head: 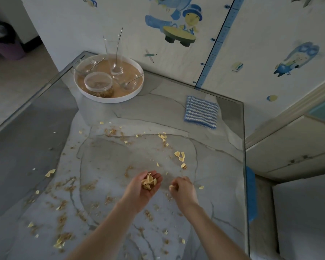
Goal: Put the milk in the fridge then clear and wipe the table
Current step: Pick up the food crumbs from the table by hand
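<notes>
Crumbs point(68, 186) and pale loose flakes point(180, 156) are lying scattered over the grey marbled table point(214, 175), thickest from 6 to 9 o'clock. Near the middle of the table, the left hand point(145, 186) is hovering palm-up, its grip wide and cupped, carrying a small heap of gathered flakes point(149, 182). Just beside it, at its 3 o'clock, the right hand point(183, 189) is keeping its grip narrow, thumb and fingertips pinching a single flake point(172, 187) close to the left palm. At 1 o'clock a blue-and-white striped cloth point(201, 114) is lying folded near the wall. At 11 o'clock a round white tray point(109, 100) is carrying a tall glass point(114, 53) with a spoon point(118, 42) standing in it, a lidded jar point(99, 84) and two glass bowls point(84, 65).
</notes>
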